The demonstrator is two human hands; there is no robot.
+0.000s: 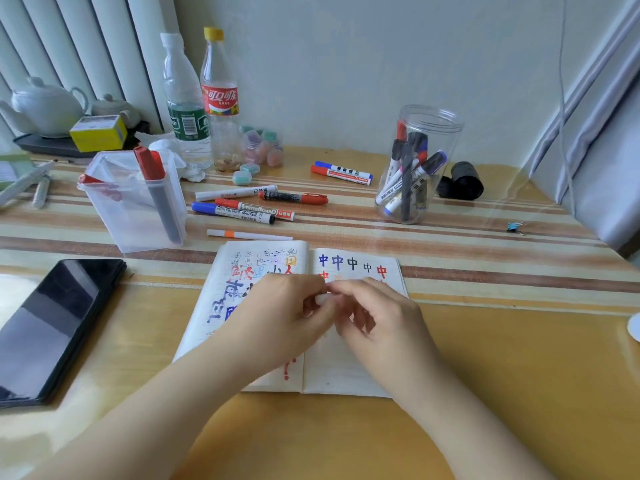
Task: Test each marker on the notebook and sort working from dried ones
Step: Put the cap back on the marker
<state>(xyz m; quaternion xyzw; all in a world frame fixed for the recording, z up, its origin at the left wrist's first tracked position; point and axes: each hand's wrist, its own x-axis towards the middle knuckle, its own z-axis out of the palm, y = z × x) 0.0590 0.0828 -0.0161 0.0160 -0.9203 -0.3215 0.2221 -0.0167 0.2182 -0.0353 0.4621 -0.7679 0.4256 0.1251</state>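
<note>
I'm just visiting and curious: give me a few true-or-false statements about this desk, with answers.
1. The notebook lies open with coloured writing on it. True.
2. The round clear jar is empty. False: it holds several markers.
3. Both hands meet over the notebook, the left hand and right hand holding a small white object between them. True.
4. The dark phone lies on the notebook. False: it lies on the table, left of it.
5. Loose markers lie between the two containers. True.

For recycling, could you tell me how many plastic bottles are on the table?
2: a green-labelled bottle and a red-labelled, yellow-capped bottle, side by side at the back left.
</note>
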